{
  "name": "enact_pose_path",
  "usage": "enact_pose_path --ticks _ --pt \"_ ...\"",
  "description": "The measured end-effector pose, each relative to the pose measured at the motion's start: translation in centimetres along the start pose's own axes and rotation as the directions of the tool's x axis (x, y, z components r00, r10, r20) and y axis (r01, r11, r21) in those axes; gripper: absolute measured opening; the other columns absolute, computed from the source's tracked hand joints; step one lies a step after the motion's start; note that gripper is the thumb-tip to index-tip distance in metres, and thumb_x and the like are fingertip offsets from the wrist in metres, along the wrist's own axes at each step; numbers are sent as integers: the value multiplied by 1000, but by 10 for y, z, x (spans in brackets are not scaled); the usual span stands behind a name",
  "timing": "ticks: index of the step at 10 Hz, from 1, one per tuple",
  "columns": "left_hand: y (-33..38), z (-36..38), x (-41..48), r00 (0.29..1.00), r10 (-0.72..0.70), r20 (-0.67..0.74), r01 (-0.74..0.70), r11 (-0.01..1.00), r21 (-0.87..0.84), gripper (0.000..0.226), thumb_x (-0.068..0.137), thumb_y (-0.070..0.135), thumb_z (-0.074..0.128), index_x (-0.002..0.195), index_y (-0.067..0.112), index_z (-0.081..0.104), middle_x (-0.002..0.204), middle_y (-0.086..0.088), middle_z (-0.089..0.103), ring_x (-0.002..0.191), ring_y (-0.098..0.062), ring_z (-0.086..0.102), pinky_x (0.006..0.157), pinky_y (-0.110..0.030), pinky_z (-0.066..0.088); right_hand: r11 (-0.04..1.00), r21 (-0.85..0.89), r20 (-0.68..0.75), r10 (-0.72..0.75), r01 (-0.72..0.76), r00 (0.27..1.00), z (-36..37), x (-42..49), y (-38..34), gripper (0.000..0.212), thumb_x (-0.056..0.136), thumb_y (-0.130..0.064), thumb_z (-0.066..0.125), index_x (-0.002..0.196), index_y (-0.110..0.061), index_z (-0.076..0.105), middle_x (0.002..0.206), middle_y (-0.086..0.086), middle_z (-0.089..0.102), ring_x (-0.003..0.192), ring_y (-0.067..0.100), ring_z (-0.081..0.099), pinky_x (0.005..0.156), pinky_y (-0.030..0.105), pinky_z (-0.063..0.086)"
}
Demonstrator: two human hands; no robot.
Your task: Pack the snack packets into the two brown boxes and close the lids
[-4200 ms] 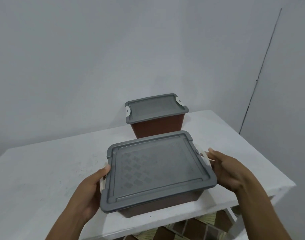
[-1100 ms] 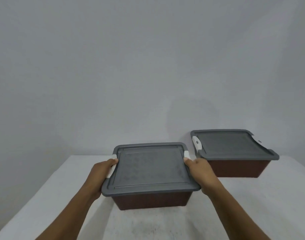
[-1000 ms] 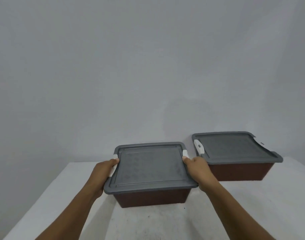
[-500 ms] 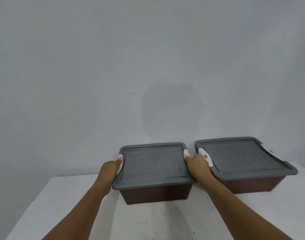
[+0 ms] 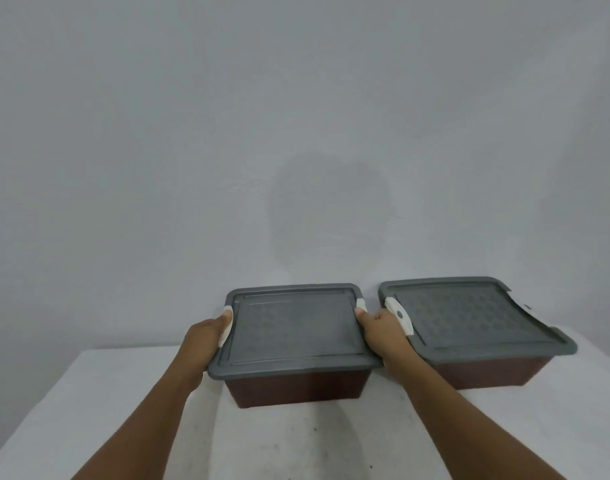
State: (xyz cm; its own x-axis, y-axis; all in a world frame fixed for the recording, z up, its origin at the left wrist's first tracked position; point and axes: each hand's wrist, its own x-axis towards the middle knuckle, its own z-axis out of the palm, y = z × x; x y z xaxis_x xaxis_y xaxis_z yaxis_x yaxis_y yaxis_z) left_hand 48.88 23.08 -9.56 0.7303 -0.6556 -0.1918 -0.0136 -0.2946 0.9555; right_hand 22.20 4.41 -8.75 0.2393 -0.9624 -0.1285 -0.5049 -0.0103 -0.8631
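Two brown boxes with grey lids stand side by side at the back of the white table, close to the wall. My left hand grips the left side of the left brown box, thumb on its white latch. On the opposite side my right hand grips the same box, in the gap between the two boxes. The grey lid lies flat on this box. To its right stands the right brown box with its own lid shut and a white latch facing my right hand. No snack packets are in view.
A plain grey wall rises right behind the boxes. The table's left edge runs diagonally at the lower left. Small dark specks mark the tabletop in front of the boxes.
Both hands have carried the left box from the table's front edge to the back, beside the other box. Over the last second it moved farther away and closer to the right box.
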Motion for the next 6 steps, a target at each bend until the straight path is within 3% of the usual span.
enact_pose_path --ticks 1,2,3,4,5,6 --pt "13 3 -9 995 84 -46 -70 967 246 56 104 55 43 98 6 69 104 -13 69 91 -26 65 84 -39 50 999 -53 -1 3 -3 1000 -5 -6 -8 65 98 -56 46 122 3 60 118 21 65 111 35 59 94 39 46" --pt "22 2 -23 987 145 -74 -87 856 509 62 106 55 32 102 4 67 108 -16 68 96 -31 63 84 -37 48 985 -171 -5 -23 22 1000 -8 -13 -9 72 98 -60 41 121 5 62 122 23 66 114 37 60 102 41 44" --pt "20 0 -33 979 186 -79 -97 777 621 48 106 46 35 105 7 63 110 -16 68 96 -32 65 84 -36 52 962 -269 3 -53 52 999 -13 -34 -9 63 102 -51 39 120 5 61 125 25 65 118 37 59 100 38 41" --pt "9 -4 -51 972 216 -92 -113 772 625 31 103 37 43 92 13 58 96 -10 68 82 -26 66 78 -38 57 947 -302 46 -95 105 994 -24 -62 -4 39 104 -30 38 122 -2 58 124 20 63 114 37 60 94 38 47" --pt "-2 -7 -84 951 286 -121 -157 778 608 25 103 37 45 95 17 59 94 -5 69 81 -22 63 72 -34 50 932 -325 100 -136 162 986 -37 -88 13 39 105 -37 34 107 -9 61 102 14 67 87 30 69 75 40 59" --pt "-20 -8 -128 929 316 -191 -184 844 503 18 103 40 48 101 26 59 87 0 72 77 -18 66 67 -32 48 950 -265 119 -135 163 984 -55 -119 48 30 101 -35 46 88 -17 66 82 3 70 68 17 66 65 35 59"
